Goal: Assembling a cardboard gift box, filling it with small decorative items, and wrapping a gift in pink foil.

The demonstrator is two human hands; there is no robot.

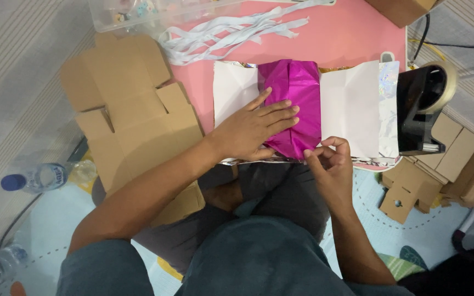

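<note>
On pink table [352, 38] | I see L hand [256, 129] flat, pinning magenta wrap [297, 93] folds shut | R hand [330, 159] pinching near edge, prob. tape piece, can't tell | dispenser [421, 109] close right.

object: shiny magenta foil-wrapped parcel [296, 104] | shape: boxy, creased, paper folded over the top with a seam running near to far | pose: lying flat on a white unfolded wrapping sheet [352, 104] | place: middle of the pink tabletop [346, 38], near edge | state: near end pinched into loose folds, not sealed
</note>
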